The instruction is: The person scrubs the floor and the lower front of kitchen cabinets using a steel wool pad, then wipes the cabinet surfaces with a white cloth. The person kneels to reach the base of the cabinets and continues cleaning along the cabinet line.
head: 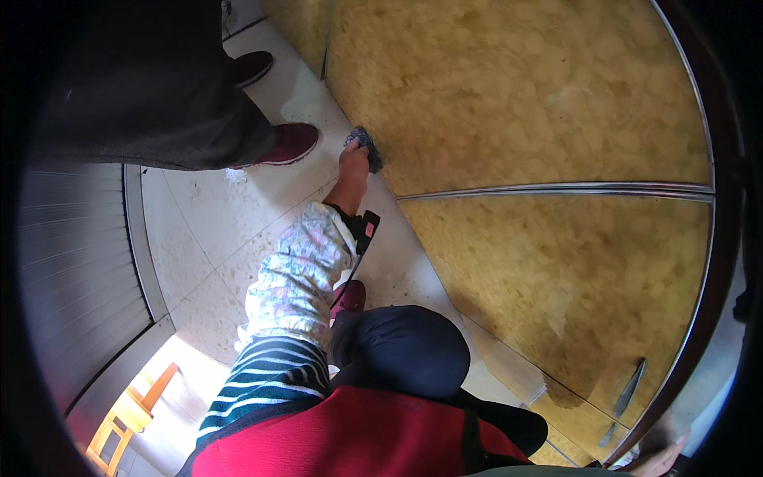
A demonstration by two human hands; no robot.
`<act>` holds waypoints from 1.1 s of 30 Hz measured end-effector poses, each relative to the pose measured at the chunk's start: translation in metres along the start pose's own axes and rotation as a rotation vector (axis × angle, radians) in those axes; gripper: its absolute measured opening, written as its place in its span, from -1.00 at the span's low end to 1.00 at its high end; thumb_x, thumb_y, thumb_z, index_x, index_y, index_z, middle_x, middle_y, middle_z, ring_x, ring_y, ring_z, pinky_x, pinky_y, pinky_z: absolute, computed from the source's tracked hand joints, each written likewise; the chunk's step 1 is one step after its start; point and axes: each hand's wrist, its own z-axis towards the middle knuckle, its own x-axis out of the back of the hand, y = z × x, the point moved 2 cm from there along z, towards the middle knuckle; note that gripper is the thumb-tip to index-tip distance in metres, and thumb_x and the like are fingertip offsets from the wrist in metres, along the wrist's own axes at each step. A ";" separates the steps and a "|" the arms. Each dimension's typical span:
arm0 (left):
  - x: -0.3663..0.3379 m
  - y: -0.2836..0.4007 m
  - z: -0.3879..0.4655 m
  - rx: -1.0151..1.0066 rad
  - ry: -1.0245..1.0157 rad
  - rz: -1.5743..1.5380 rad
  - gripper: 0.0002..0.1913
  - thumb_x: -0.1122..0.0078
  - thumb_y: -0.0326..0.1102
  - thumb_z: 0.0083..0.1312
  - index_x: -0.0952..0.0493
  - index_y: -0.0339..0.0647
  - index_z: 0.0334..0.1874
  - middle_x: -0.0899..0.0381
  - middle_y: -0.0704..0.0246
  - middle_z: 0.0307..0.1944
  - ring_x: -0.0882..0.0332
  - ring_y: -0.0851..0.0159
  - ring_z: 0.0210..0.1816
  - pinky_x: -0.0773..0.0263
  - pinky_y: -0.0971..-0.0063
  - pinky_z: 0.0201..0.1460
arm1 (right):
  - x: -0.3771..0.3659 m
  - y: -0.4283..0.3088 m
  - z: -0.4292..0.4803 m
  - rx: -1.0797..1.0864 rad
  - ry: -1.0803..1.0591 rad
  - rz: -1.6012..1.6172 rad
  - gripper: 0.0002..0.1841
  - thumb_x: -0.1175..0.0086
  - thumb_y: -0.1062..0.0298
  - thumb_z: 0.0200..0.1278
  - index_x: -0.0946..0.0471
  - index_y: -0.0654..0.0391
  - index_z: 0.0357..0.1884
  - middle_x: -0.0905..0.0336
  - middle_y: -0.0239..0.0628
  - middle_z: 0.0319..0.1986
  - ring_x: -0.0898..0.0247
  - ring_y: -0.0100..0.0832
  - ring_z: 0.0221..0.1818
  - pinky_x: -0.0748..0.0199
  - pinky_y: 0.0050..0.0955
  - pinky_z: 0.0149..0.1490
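My left hand (354,162) reaches forward, low down, shut on a crumpled dark grey cloth (372,156). The cloth touches the lower edge of a yellow-brown cabinet door (506,101), where it meets the floor. A floral sleeve cover (301,262) lies over my striped sleeve, and a black strap with a small device (368,229) sits at the wrist. My right hand (664,460) shows only partly at the lower right rim, by the edge of the counter (718,352). Its fingers are too cut off to read.
Another person's dark trousers (155,101) and dark red shoe (292,143) stand close on the left. A second cabinet door (566,256) has a handle (630,387). Dirt specks mark the tiled floor (191,238). A wooden stool (131,411) stands lower left, near a ribbed grey panel (77,250).
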 end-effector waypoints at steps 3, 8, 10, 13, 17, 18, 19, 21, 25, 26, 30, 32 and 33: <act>-0.030 0.053 -0.041 -0.182 -0.056 -0.073 -0.47 0.04 -0.42 0.38 -0.29 -0.36 0.41 -0.42 0.24 0.32 -0.40 0.25 0.27 -0.26 0.49 0.33 | 0.002 0.000 -0.003 0.002 -0.001 0.001 -0.53 0.27 0.12 0.55 -0.51 0.29 0.14 -0.52 -0.10 0.08 -0.39 -0.22 0.16 -0.25 -0.30 0.29; -0.067 0.108 -0.090 -0.685 -0.015 0.268 -0.46 0.02 -0.35 0.37 -0.29 -0.39 0.39 -0.29 0.02 0.41 -0.26 -0.01 0.40 -0.09 0.34 0.47 | -0.001 0.000 -0.004 0.012 0.001 0.012 -0.53 0.27 0.12 0.55 -0.52 0.29 0.13 -0.53 -0.10 0.07 -0.39 -0.23 0.16 -0.25 -0.30 0.29; -0.074 0.105 -0.103 -0.892 0.088 0.480 -0.50 0.00 -0.32 0.37 -0.35 -0.31 0.36 -0.32 -0.03 0.36 -0.33 -0.09 0.31 -0.16 0.27 0.40 | -0.003 0.001 -0.004 0.012 -0.001 0.019 -0.53 0.27 0.12 0.55 -0.52 0.29 0.13 -0.53 -0.10 0.07 -0.39 -0.23 0.15 -0.26 -0.30 0.29; -0.063 0.094 -0.084 -0.802 0.121 0.499 -0.52 -0.01 -0.33 0.36 -0.37 -0.30 0.32 -0.41 0.01 0.27 -0.37 -0.06 0.24 -0.23 0.28 0.32 | -0.004 0.003 -0.004 0.017 0.004 0.020 -0.53 0.27 0.13 0.55 -0.52 0.29 0.12 -0.53 -0.10 0.07 -0.39 -0.23 0.15 -0.26 -0.30 0.29; -0.039 0.080 -0.029 -0.285 -0.089 0.293 -0.53 0.00 -0.37 0.33 -0.36 -0.33 0.30 -0.46 0.07 0.20 -0.36 -0.01 0.23 -0.24 0.37 0.28 | -0.002 0.005 -0.005 0.017 0.005 0.018 -0.53 0.27 0.13 0.55 -0.52 0.29 0.12 -0.54 -0.10 0.06 -0.39 -0.23 0.15 -0.26 -0.30 0.29; -0.039 0.081 -0.028 -0.328 -0.079 0.331 -0.51 -0.01 -0.38 0.32 -0.34 -0.35 0.31 -0.44 0.07 0.22 -0.34 0.01 0.25 -0.23 0.40 0.29 | -0.001 0.005 -0.006 0.017 0.005 0.017 -0.53 0.27 0.13 0.55 -0.52 0.29 0.12 -0.54 -0.11 0.06 -0.40 -0.23 0.15 -0.26 -0.30 0.28; -0.041 0.083 -0.031 -0.367 -0.066 0.372 -0.49 -0.01 -0.38 0.31 -0.32 -0.36 0.33 -0.42 0.07 0.25 -0.33 0.02 0.27 -0.22 0.43 0.31 | -0.001 0.005 -0.006 0.018 0.003 0.014 -0.53 0.27 0.13 0.55 -0.53 0.29 0.12 -0.54 -0.11 0.06 -0.40 -0.23 0.15 -0.26 -0.30 0.28; -0.049 0.086 -0.063 -0.335 -0.094 0.209 -0.42 0.05 -0.38 0.34 -0.23 -0.34 0.43 -0.29 0.12 0.40 -0.25 0.12 0.38 -0.14 0.48 0.37 | -0.001 0.006 -0.007 0.017 0.002 0.018 -0.53 0.27 0.13 0.55 -0.53 0.29 0.12 -0.54 -0.11 0.06 -0.40 -0.23 0.15 -0.26 -0.30 0.28; -0.078 0.125 -0.150 -0.879 -0.137 0.453 -0.32 -0.05 -0.28 0.30 -0.17 -0.40 0.46 -0.09 -0.03 0.50 -0.07 -0.04 0.49 0.06 0.32 0.53 | -0.001 0.006 -0.009 0.021 0.003 0.016 -0.53 0.27 0.13 0.55 -0.53 0.29 0.11 -0.54 -0.11 0.05 -0.40 -0.23 0.14 -0.26 -0.30 0.28; -0.085 0.133 -0.165 -0.956 -0.170 0.461 -0.31 -0.05 -0.27 0.31 -0.15 -0.42 0.46 -0.05 -0.04 0.51 -0.03 -0.06 0.51 0.10 0.29 0.54 | 0.000 0.005 -0.010 0.023 0.007 0.018 -0.53 0.27 0.13 0.55 -0.53 0.29 0.11 -0.54 -0.11 0.05 -0.40 -0.23 0.14 -0.26 -0.30 0.28; -0.097 0.152 -0.154 -1.023 -0.137 0.503 -0.36 0.08 -0.20 0.43 -0.11 -0.46 0.47 0.07 -0.07 0.54 0.11 -0.09 0.55 0.19 0.23 0.58 | 0.004 0.004 -0.012 0.022 0.012 0.012 -0.53 0.28 0.13 0.55 -0.53 0.29 0.11 -0.55 -0.11 0.05 -0.40 -0.23 0.14 -0.27 -0.30 0.28; -0.087 0.152 -0.122 -0.773 -0.094 0.501 -0.38 0.25 -0.12 0.52 -0.09 -0.46 0.48 0.06 -0.04 0.54 0.13 -0.04 0.57 0.20 0.27 0.59 | 0.003 0.005 -0.013 0.020 0.016 0.021 -0.53 0.28 0.14 0.55 -0.54 0.30 0.10 -0.55 -0.11 0.05 -0.40 -0.24 0.14 -0.27 -0.30 0.28; -0.082 0.152 -0.109 -0.735 -0.086 0.490 -0.37 0.26 -0.10 0.53 -0.08 -0.45 0.48 0.08 -0.03 0.55 0.15 -0.03 0.57 0.21 0.29 0.59 | 0.002 0.006 -0.014 0.016 0.017 0.026 -0.53 0.28 0.14 0.55 -0.54 0.30 0.10 -0.55 -0.11 0.04 -0.41 -0.24 0.14 -0.27 -0.30 0.28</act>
